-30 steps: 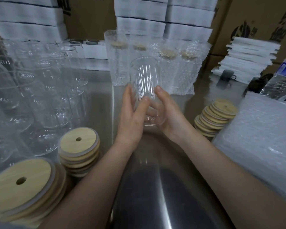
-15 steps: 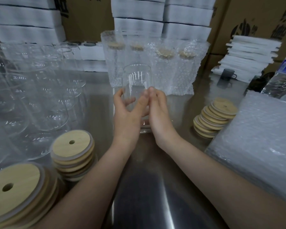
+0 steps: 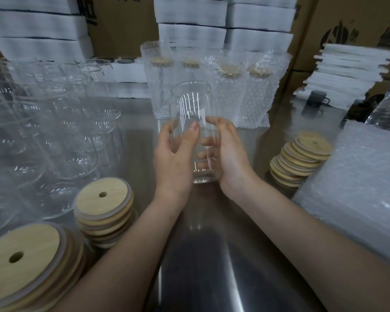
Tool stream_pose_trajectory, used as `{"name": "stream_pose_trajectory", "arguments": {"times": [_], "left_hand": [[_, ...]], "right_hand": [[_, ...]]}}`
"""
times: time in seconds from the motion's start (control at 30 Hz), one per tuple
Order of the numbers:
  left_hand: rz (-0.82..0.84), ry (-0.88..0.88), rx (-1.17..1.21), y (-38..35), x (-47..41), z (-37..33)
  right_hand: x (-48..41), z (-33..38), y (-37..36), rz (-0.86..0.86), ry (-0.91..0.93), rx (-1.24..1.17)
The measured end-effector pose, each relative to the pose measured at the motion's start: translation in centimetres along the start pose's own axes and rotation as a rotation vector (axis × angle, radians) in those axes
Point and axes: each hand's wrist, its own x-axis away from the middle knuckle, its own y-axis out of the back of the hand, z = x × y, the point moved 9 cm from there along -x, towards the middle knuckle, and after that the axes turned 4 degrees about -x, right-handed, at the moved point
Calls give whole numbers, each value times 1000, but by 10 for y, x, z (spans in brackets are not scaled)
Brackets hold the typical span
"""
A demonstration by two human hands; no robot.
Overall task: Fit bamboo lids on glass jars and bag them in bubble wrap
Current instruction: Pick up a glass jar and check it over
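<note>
The jar (image 3: 194, 102) is held upright over the middle of the table (image 3: 200, 255), its long axis near vertical, open mouth on top and no lid on it. The left hand (image 3: 173, 163) wraps its left side with the thumb across the front. The right hand (image 3: 232, 158) cups the right side, its fingers showing through the glass behind. Both grip the lower half, so the mouth stands above the fingers. One lid stack (image 3: 103, 200) lies down-left of the left hand, another (image 3: 302, 158) right of the right hand. Neither is clearly nearer. One hand will probably have to let go to fetch a lid. Bagged jars (image 3: 212, 86) stand behind.
</note>
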Motion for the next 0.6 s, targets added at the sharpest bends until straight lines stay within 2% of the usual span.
{"name": "stream_pose_trajectory", "arguments": {"times": [0.1, 0.2, 0.3, 0.37, 0.5, 0.6], "left_hand": [[32, 48, 98, -1, 0, 2], [117, 145, 185, -12, 3, 10], [152, 123, 132, -18, 4, 8], [133, 59, 103, -14, 3, 2], [-8, -37, 21, 2, -1, -6], [-53, -19, -14, 2, -1, -4]], "right_hand": [[-1, -7, -2, 68, -99, -28], [3, -13, -11, 220, -206, -126], [5, -13, -13, 278, -239, -201], [5, -13, -14, 278, -249, -230], [1, -17, -12, 248, -212, -222], [-4, -16, -5, 198, -147, -155]]}}
